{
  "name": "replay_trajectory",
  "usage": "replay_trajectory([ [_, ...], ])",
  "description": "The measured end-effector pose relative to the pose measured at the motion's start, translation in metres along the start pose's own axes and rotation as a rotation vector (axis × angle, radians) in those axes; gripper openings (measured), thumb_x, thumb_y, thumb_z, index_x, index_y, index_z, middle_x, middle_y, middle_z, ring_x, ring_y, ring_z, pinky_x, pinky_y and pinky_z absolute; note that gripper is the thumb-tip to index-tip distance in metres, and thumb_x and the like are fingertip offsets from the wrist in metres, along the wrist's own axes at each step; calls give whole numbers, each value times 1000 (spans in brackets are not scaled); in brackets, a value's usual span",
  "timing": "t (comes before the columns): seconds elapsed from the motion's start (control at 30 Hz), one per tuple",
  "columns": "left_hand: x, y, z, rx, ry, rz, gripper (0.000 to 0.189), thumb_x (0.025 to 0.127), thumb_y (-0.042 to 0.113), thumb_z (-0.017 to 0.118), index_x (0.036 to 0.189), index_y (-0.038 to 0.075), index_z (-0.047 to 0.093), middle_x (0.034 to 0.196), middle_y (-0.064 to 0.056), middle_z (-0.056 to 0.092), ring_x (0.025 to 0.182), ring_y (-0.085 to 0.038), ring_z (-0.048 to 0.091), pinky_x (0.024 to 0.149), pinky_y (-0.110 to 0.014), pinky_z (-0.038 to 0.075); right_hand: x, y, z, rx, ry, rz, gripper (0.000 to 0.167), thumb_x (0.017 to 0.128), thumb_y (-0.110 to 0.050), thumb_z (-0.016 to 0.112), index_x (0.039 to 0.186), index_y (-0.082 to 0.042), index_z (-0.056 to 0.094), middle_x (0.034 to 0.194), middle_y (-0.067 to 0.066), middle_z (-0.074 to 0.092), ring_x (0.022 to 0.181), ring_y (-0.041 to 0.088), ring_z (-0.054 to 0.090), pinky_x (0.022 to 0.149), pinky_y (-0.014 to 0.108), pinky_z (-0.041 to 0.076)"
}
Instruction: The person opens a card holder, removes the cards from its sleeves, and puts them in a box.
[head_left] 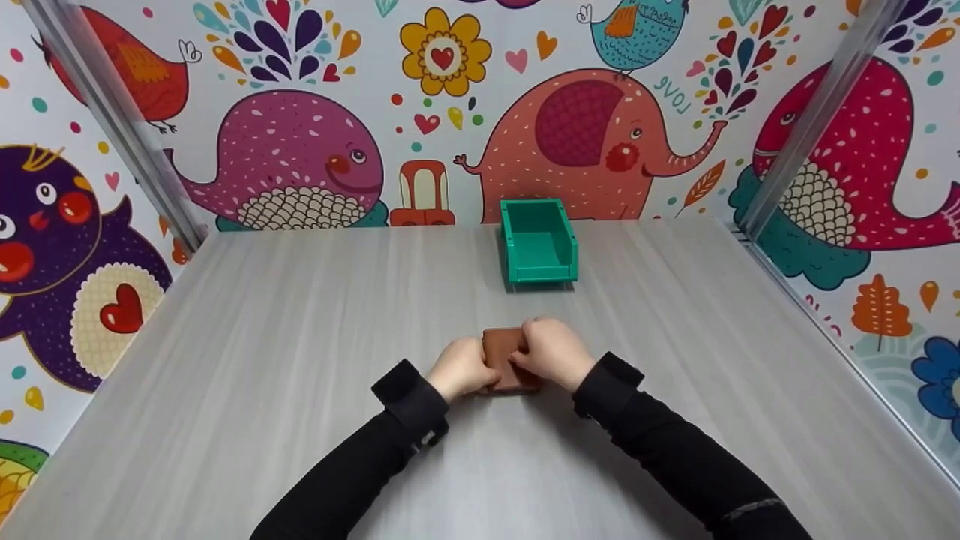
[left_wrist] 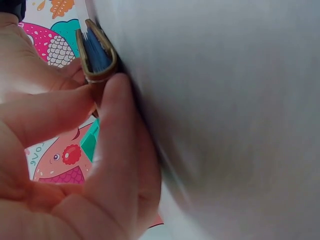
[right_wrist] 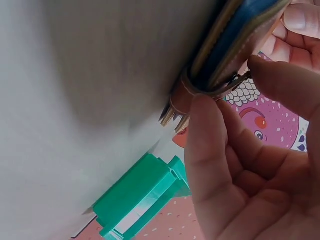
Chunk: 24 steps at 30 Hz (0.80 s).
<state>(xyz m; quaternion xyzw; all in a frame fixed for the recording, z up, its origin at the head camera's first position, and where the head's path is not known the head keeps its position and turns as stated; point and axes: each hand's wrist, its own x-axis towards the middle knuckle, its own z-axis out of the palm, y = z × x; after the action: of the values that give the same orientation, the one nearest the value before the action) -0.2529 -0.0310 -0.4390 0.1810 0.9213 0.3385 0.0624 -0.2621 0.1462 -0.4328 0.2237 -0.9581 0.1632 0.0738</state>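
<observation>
A brown leather card wallet [head_left: 504, 358] lies on the table between both hands in the head view. Blue inner sleeves [left_wrist: 97, 54] show between its covers in the left wrist view. My left hand [head_left: 463, 366] pinches the wallet's left edge between thumb and fingers. At the opposite edge, my right hand [head_left: 556, 352] has thumb and index finger on the short closing strap [right_wrist: 184, 95]. The strap wraps round the wallet's edge, and its dark metal snap [right_wrist: 242, 79] sits by the thumb tip, away from the cover.
Beyond the hands, a green open-fronted plastic bin [head_left: 540, 244] stands near the back wall. Walls printed with cartoon animals [head_left: 292, 161] enclose the light grey table [head_left: 300, 322] at the back and sides. Metal posts [head_left: 120, 127] mark the back corners.
</observation>
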Motion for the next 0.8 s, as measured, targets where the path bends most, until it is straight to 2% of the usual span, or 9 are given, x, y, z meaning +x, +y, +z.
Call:
replay_trajectory([
  [0.2,0,0,0,0,6,4,34,74,1,67,57,14,41,55,6,39,49,-11,34,47,-21,27,0,2,3,-12,40,-72,36,80,-5,72,61,-11,42,63,0,38,57,16,34,57,34,36],
  [0.33,0,0,-1,-7,-8,1,31,74,1,66,58,13,43,54,5,42,48,-11,35,47,-22,28,-1,3,5,-28,76,-125,41,77,1,68,58,-14,35,61,-2,32,57,15,31,56,32,32],
  [0.57,0,1,-1,12,-4,-1,34,74,2,67,58,15,41,58,4,43,52,-13,36,49,-23,29,-1,3,8,-35,125,-135,33,73,3,68,57,-10,43,61,4,44,55,18,42,54,38,43],
  [0.8,0,1,-1,16,8,9,34,73,1,66,57,16,40,58,4,42,51,-13,36,49,-23,28,-3,3,10,-48,165,-159,29,74,1,69,58,-8,48,62,6,48,57,25,52,56,40,47],
])
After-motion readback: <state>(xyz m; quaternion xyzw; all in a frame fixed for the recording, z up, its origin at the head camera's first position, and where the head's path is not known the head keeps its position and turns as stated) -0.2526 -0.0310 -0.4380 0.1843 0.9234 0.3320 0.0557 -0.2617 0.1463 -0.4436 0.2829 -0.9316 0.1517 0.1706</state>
